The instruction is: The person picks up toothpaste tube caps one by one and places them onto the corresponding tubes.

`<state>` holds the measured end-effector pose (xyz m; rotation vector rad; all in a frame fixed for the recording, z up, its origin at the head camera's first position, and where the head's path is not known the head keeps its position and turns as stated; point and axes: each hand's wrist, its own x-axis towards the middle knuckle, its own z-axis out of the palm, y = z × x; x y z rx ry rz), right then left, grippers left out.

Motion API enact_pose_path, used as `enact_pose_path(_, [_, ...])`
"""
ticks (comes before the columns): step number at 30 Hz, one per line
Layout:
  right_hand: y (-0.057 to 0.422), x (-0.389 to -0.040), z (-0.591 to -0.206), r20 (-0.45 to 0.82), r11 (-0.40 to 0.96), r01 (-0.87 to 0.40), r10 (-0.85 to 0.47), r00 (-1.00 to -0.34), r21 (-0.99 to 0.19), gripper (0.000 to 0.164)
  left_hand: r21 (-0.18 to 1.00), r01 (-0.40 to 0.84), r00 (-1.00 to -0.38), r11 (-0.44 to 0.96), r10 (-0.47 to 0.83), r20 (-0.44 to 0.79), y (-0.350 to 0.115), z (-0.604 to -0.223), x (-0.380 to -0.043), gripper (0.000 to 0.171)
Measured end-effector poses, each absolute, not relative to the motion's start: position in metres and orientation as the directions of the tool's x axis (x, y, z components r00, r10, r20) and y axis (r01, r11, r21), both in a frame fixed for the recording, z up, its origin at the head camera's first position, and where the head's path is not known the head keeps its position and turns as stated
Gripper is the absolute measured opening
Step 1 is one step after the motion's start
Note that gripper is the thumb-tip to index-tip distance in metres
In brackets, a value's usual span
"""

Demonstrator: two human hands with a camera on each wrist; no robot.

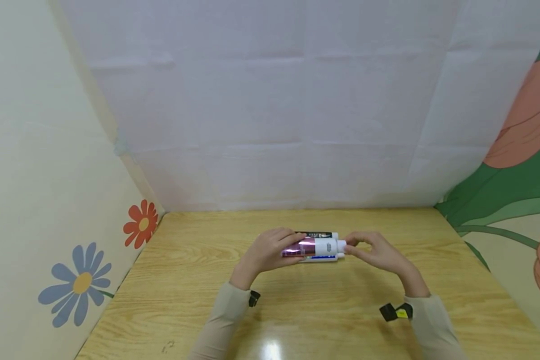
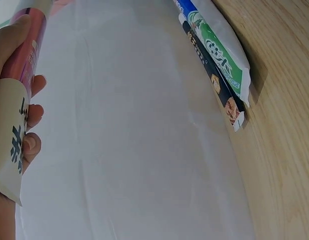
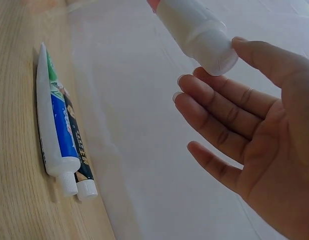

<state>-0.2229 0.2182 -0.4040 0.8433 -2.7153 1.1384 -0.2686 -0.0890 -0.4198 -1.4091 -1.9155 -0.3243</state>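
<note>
My left hand [image 1: 266,249] grips a pink and cream toothpaste tube [image 1: 308,247], held level above the table. In the left wrist view its flat cream end [image 2: 11,135] carries dark lettering, with fingers wrapped round the body. My right hand [image 1: 380,254] pinches the white cap [image 3: 214,52] between thumb and index finger, while its other fingers extend loosely. Below the held tube, two more toothpaste tubes lie side by side on the table. One is white, blue and green [image 3: 62,125]; the other is black [image 3: 84,172] with a white cap.
The wood-grain table [image 1: 184,300] meets a creased white sheet [image 1: 252,125] at its back edge. Flower-painted walls [image 1: 81,282] stand at both sides. Black straps [image 1: 389,312] sit near the wrists.
</note>
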Motion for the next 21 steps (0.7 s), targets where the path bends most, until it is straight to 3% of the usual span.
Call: enact_pose_path(21, [0.2185, -0.2266, -0.4058, 0.236, 0.563, -0.513, -0.491, -0.838, -0.648, 0.021, -0.207, 0.906, -0.132, 0.369, 0.712, 0.690, -0.0876, -0.4210, -0.2694, 0.055])
